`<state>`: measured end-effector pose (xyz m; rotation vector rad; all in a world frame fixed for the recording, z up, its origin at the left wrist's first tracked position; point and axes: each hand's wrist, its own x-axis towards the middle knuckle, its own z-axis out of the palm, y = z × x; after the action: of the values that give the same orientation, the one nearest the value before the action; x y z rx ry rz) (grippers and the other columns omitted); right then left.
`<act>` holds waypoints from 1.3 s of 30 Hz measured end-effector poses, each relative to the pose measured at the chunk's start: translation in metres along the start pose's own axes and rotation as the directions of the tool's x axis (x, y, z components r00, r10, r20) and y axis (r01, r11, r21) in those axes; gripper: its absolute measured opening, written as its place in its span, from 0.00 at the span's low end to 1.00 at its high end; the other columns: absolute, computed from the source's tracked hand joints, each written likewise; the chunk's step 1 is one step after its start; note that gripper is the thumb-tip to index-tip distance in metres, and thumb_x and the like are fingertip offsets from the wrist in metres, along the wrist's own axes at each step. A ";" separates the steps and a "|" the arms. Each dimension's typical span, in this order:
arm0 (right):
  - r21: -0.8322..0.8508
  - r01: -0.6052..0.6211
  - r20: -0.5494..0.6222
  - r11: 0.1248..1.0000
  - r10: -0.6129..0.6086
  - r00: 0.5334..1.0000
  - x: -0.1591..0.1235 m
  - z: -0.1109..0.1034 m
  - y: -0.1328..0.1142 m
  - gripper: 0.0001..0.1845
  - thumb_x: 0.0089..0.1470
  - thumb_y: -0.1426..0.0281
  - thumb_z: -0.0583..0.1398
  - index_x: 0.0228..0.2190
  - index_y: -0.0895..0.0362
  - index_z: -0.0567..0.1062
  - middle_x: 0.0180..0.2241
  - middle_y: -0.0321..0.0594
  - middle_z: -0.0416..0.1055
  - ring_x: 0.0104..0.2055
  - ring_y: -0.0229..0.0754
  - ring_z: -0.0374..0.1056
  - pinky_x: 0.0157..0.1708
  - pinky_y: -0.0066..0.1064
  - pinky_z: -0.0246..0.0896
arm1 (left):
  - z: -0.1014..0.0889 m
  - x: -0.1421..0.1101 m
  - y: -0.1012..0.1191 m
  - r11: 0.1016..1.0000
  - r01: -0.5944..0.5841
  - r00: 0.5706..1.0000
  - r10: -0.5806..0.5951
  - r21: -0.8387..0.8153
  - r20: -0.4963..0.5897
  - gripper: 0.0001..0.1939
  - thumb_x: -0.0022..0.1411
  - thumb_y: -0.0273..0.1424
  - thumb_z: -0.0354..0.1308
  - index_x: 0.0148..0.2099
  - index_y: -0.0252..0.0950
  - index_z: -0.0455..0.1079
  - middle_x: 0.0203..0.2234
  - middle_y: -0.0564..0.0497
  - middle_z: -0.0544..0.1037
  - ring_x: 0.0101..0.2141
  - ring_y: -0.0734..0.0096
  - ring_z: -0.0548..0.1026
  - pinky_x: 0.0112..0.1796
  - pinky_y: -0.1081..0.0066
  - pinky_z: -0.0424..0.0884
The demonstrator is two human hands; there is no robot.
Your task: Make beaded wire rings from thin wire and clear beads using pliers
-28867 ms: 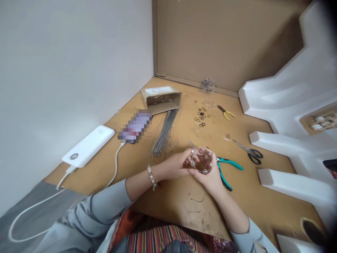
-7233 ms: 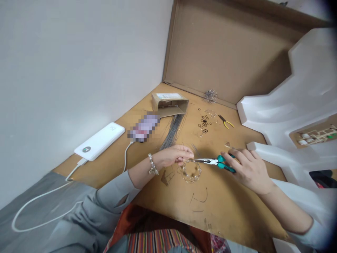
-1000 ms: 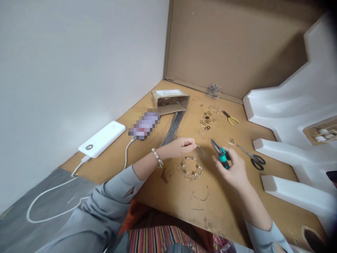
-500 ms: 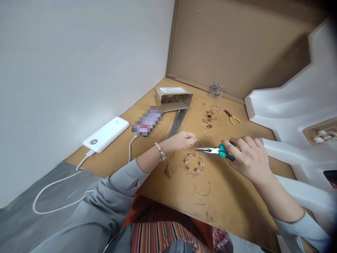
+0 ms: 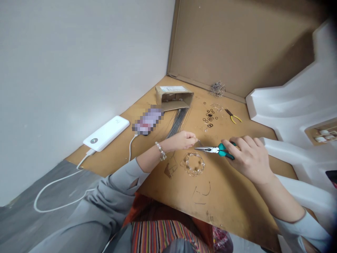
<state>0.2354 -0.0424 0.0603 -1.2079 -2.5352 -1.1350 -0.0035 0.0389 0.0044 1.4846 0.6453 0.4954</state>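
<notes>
My left hand [image 5: 184, 140], with a beaded bracelet [image 5: 161, 151] on its wrist, pinches a thin piece of wire [image 5: 200, 142] that sticks out past the fingertips. Green-handled needle-nose pliers [image 5: 219, 150] are gripped in my right hand [image 5: 249, 158]. Their jaws point left, close to the wire and just right of the left fingers; whether they touch it I cannot tell. On the table below lies a ring of wire with clear beads [image 5: 194, 164]. Behind my left hand a bundle of straight grey wires [image 5: 177, 123] spills from a small cardboard box [image 5: 160, 98].
Yellow-handled pliers [image 5: 233, 116], several dark rings [image 5: 210, 117] and a tangle of wire [image 5: 218, 89] lie toward the back. At left are a phone [image 5: 149, 121] and a white power bank [image 5: 106, 134] with a cable. White foam [image 5: 279, 102] borders the right side.
Hands and pliers have stayed nearly in place. The wire at my left fingertips shows slightly more clearly, and the view has shifted a little.
</notes>
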 end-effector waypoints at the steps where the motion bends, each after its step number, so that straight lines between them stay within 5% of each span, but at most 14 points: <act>1: 0.000 0.002 -0.004 1.000 -0.002 1.000 0.000 0.000 0.000 0.10 0.54 0.69 0.58 0.40 0.54 0.73 0.31 0.40 0.72 0.31 0.41 0.56 0.30 0.34 0.41 | 0.000 0.000 0.001 1.000 0.006 1.000 -0.006 -0.007 0.003 0.13 0.60 0.31 0.47 0.23 0.35 0.54 0.15 0.61 0.56 0.16 0.85 0.53 0.19 0.78 0.49; 15: -0.022 -0.002 -0.023 1.000 0.001 1.000 0.000 0.001 -0.001 0.10 0.55 0.70 0.57 0.40 0.53 0.74 0.31 0.40 0.72 0.30 0.40 0.56 0.30 0.35 0.41 | 0.001 0.003 -0.006 0.998 0.053 0.997 -0.051 -0.041 0.052 0.12 0.59 0.28 0.46 0.23 0.35 0.54 0.15 0.59 0.56 0.15 0.84 0.51 0.17 0.78 0.47; 18: -0.008 -0.021 0.001 1.000 0.021 1.000 0.000 0.001 -0.002 0.10 0.54 0.70 0.57 0.39 0.53 0.74 0.30 0.39 0.72 0.30 0.40 0.57 0.30 0.34 0.42 | 0.003 0.004 -0.008 0.998 0.059 0.998 -0.059 -0.021 0.008 0.12 0.59 0.29 0.46 0.24 0.36 0.53 0.15 0.60 0.55 0.15 0.83 0.51 0.18 0.77 0.47; 21: 0.056 -0.057 0.111 0.997 0.050 0.993 0.001 -0.001 -0.003 0.11 0.54 0.69 0.57 0.39 0.54 0.75 0.29 0.40 0.72 0.30 0.41 0.60 0.29 0.33 0.44 | 0.005 0.005 -0.010 0.986 -0.054 0.991 0.073 0.160 -0.112 0.13 0.60 0.31 0.46 0.24 0.36 0.51 0.17 0.60 0.54 0.18 0.82 0.52 0.21 0.77 0.50; 24: 0.172 -0.183 0.356 0.968 0.112 0.928 0.003 -0.006 -0.003 0.12 0.51 0.68 0.57 0.38 0.54 0.76 0.28 0.41 0.73 0.30 0.42 0.64 0.27 0.32 0.47 | 0.008 0.004 -0.012 0.826 -0.218 0.927 0.341 0.520 -0.154 0.13 0.60 0.30 0.46 0.24 0.35 0.53 0.18 0.59 0.56 0.20 0.80 0.54 0.25 0.75 0.51; 29: 0.329 -0.560 0.771 0.760 0.127 0.624 0.005 -0.016 0.006 0.06 0.46 0.66 0.57 0.27 0.49 0.75 0.17 0.31 0.67 0.18 0.36 0.57 0.20 0.28 0.45 | 0.014 -0.002 -0.008 0.491 -0.348 0.821 0.571 0.799 0.006 0.13 0.63 0.29 0.43 0.25 0.36 0.56 0.20 0.55 0.60 0.24 0.75 0.57 0.29 0.71 0.53; 31: 0.366 -0.630 0.830 0.685 0.065 0.553 0.006 -0.019 0.011 0.07 0.47 0.65 0.56 0.21 0.51 0.71 0.14 0.30 0.62 0.16 0.34 0.53 0.18 0.28 0.44 | 0.016 -0.003 -0.005 0.429 -0.370 0.817 0.572 0.824 0.069 0.15 0.65 0.30 0.41 0.25 0.36 0.56 0.22 0.53 0.62 0.25 0.73 0.59 0.30 0.70 0.54; 34: 0.429 -0.663 0.841 0.613 -0.003 0.541 0.004 -0.019 0.013 0.11 0.48 0.63 0.56 0.19 0.52 0.68 0.13 0.30 0.60 0.15 0.33 0.52 0.16 0.28 0.41 | 0.016 -0.004 -0.003 0.400 -0.369 0.841 0.528 0.839 0.118 0.16 0.67 0.32 0.39 0.26 0.36 0.57 0.23 0.51 0.64 0.27 0.72 0.60 0.32 0.69 0.54; 39: 0.438 -0.597 0.775 0.672 0.054 0.630 0.002 -0.017 0.002 0.06 0.47 0.64 0.56 0.27 0.49 0.73 0.20 0.32 0.70 0.20 0.37 0.62 0.20 0.29 0.47 | 0.011 0.001 -0.008 0.463 -0.326 0.874 0.480 0.825 0.076 0.16 0.67 0.32 0.40 0.27 0.35 0.58 0.23 0.52 0.64 0.27 0.72 0.60 0.31 0.70 0.53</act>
<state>0.2324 -0.0515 0.0746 -2.0168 -2.5139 0.4855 0.0035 0.0311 -0.0036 2.5746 0.6875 0.7517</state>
